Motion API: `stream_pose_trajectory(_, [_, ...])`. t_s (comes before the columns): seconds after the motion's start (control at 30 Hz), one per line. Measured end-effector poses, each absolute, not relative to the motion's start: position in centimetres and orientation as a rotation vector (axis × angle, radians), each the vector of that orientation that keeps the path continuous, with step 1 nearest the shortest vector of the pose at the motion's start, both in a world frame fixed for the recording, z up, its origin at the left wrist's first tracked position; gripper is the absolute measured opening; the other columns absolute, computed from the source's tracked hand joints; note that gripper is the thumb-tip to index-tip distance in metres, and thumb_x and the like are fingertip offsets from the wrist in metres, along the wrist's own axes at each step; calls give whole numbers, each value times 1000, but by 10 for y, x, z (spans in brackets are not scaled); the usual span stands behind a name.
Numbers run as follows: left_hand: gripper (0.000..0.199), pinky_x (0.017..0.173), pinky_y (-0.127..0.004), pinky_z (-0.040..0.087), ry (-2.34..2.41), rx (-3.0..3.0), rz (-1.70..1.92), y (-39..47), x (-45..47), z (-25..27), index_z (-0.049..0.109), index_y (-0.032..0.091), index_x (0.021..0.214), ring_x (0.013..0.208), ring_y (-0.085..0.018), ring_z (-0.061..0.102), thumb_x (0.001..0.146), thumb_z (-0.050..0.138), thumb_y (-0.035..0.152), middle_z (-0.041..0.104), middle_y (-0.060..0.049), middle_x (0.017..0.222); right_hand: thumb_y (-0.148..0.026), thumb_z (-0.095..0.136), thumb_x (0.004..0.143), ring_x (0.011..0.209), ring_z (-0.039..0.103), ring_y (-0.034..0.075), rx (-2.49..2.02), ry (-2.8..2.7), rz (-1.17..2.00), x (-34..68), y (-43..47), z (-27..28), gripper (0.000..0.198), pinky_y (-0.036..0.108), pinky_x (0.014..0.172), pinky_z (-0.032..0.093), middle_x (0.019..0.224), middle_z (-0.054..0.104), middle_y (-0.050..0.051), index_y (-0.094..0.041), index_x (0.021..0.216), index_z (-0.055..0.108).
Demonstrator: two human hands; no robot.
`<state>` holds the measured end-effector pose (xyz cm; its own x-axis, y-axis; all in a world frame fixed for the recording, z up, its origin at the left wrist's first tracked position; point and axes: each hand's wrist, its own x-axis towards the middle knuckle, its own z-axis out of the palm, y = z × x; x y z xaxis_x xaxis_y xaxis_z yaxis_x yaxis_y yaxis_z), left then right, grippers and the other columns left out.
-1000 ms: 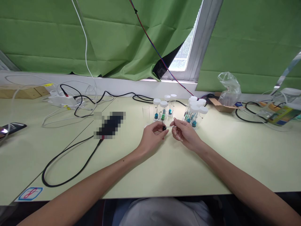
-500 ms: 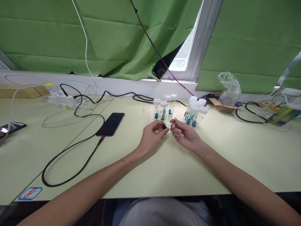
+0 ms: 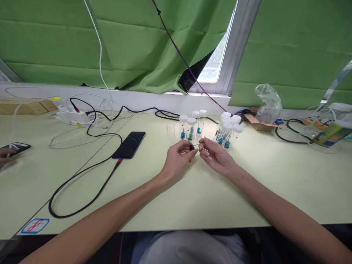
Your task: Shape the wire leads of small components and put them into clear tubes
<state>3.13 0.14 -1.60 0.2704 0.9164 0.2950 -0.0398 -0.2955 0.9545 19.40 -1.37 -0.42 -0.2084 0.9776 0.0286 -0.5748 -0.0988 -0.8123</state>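
Above the table, my left hand [image 3: 177,158] is closed, pinching a small black piece [image 3: 191,147] between thumb and fingers. A thin metal wire [image 3: 196,145] runs from this piece toward my right hand [image 3: 216,157], whose thumb and forefinger are pinched on its other end. Just beyond my hands stand several clear tubes with white caps [image 3: 191,120], holding teal or green pieces with thin wires. A second cluster of capped tubes [image 3: 227,127] is behind my right hand. An uncapped clear tube [image 3: 171,132] stands beyond my left hand.
A phone [image 3: 129,145] with a black cable lies left of my hands. Another person's hand [image 3: 6,154] is on a dark device [image 3: 20,147] at the far left. A white power strip [image 3: 73,116], a cardboard box [image 3: 260,124] and a plastic bag [image 3: 268,104] sit along the back.
Another person's hand has come in at the left edge onto the dark device. My right hand has shifted slightly left, closer to the black piece; my left hand stays nearly still.
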Motion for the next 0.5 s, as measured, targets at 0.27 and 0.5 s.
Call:
stream_pose_trajectory(0.27, [24,54,-26,48,881,1595,1208,1,31,-18,64,17,89,65,-13,54,78,73,37,61,-3,80,-46,83,73,48,43,5,-737,-910,1520,195,-13,-6,34,20,46,36,59,51,-5,-16,76,67])
stream_pose_trajectory(0.5, [26,59,-27,49,921,1734,1255,-1,29,-21,66,19,91,68,-14,56,79,72,41,64,-3,83,-53,81,72,44,39,5,-787,-887,1491,194,-12,-5,41,22,42,31,53,47,-6,-16,70,64])
